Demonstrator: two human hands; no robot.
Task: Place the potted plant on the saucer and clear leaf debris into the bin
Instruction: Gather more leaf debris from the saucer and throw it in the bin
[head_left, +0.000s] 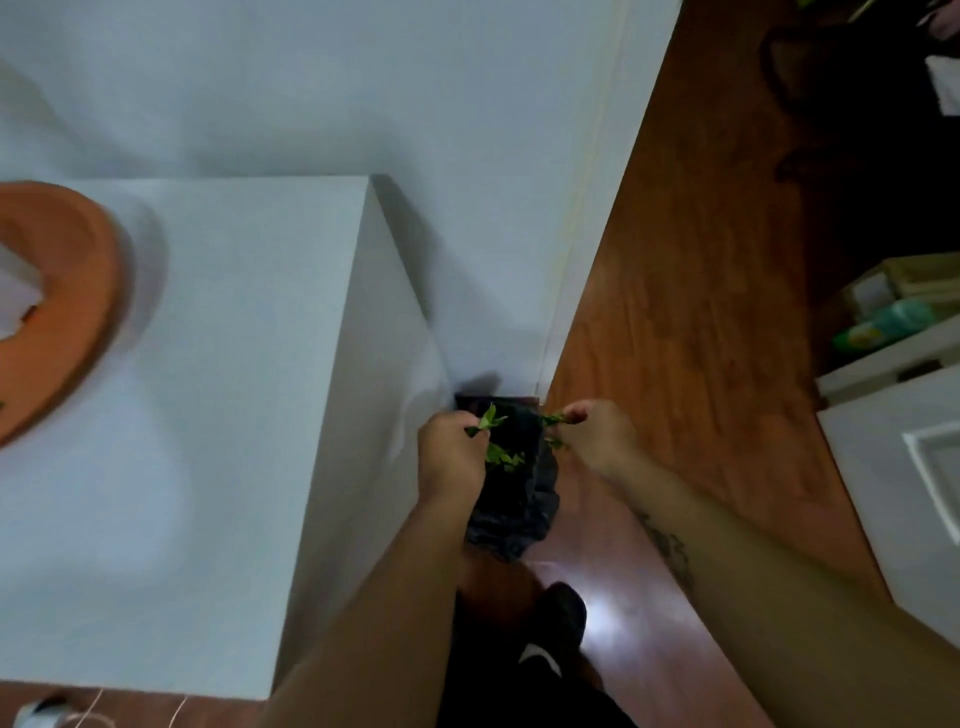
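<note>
Both my hands hover over a small bin (519, 519) lined with a black bag, standing on the floor beside the white table. My left hand (449, 457) is closed on green leaf debris (488, 422), with more leaves (503, 457) showing below its fingers over the bin's mouth. My right hand (597, 434) pinches another leafy sprig (551, 418) over the bin's right side. An orange terracotta saucer (67, 291) lies at the table's far left, with something white on it, cut off by the frame edge. The plant itself is out of view.
The white table (223, 415) fills the left, against a white wall (415, 88). Wooden floor (691, 312) runs to the right. A white shelf unit (893, 415) with boxes stands at the right edge. My black shoe (558, 623) is below the bin.
</note>
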